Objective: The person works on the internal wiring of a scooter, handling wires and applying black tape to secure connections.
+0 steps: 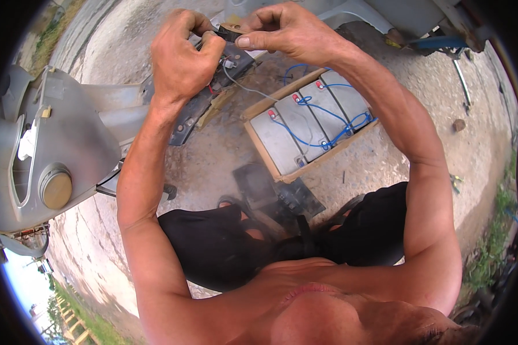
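Observation:
At the far end of my reach, my right hand [296, 35] pinches a small round black item with a brown face, which looks like a roll of tape [230, 32]. My left hand [184, 57] is closed right beside it, its thumb and forefinger pinched against the roll's left edge. What exactly the left fingertips grip is hidden. Just below the hands hangs a small white connector [230, 62] on a thin grey wire. That wire [247, 88] runs right toward a wooden box [263, 107] of grey batteries [283, 137], joined by blue wires.
Grey vehicle body panels [80, 138] stand at the left, with a round cap [57, 188]. A dark metal strip [183, 125] lies under my left forearm. A black plate [299, 198] rests on the dusty ground between my feet. A stone [459, 125] lies at the right.

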{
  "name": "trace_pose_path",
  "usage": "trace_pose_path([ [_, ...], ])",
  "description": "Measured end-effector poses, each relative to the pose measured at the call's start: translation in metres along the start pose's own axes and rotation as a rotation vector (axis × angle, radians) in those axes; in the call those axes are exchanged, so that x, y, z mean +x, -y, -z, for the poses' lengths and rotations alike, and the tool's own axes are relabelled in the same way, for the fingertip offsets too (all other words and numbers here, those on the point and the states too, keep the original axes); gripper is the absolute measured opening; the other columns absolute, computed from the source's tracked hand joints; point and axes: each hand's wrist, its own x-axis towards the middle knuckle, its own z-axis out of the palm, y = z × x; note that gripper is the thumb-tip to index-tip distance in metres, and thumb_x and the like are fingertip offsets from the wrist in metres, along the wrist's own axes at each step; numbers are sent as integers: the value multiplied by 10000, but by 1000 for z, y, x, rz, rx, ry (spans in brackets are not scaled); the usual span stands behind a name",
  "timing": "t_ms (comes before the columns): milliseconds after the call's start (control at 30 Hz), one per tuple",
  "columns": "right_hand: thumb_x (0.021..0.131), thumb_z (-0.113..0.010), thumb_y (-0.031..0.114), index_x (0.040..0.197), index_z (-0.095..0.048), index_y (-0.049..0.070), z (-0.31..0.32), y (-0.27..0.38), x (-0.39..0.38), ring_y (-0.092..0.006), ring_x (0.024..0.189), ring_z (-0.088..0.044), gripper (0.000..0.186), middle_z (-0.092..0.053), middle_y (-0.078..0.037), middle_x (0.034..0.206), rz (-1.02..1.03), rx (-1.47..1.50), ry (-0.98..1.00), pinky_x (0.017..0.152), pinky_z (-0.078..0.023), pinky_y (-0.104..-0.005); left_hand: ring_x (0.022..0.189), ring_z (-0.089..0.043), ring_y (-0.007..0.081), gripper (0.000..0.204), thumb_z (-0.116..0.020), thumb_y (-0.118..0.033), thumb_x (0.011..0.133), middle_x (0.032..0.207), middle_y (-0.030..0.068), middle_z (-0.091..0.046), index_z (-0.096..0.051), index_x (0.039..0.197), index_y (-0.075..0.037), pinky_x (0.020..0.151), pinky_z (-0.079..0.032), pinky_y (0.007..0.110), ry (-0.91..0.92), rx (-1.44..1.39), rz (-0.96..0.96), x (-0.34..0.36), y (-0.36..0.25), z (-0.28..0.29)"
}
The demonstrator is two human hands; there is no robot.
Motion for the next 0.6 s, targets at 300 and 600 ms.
trace_pose_path([
  [300, 929, -794, 343, 900, -727, 23, 7, -15, 5, -86, 736, -551, 329, -645, 16, 793, -32, -35, -86, 651, -462, -282, 911, -722, 258, 222, -725, -78, 868, 1001, 145, -737, -749, 1077, -6, 821, -564, 352, 150, -223, -35, -2, 2, 8],
  [600, 936, -790, 339, 937, -718, 7, -1, -1, 0, -102, 755, -604, 339, -680, -10, 815, -43, -71, -30, 669, -500, -298, 844, -701, 202, 149, -711, -101, 880, 915, 128, -733, -712, 980, 9, 794, -545, 315, 86, 24, 63, -8, -4, 2],
])
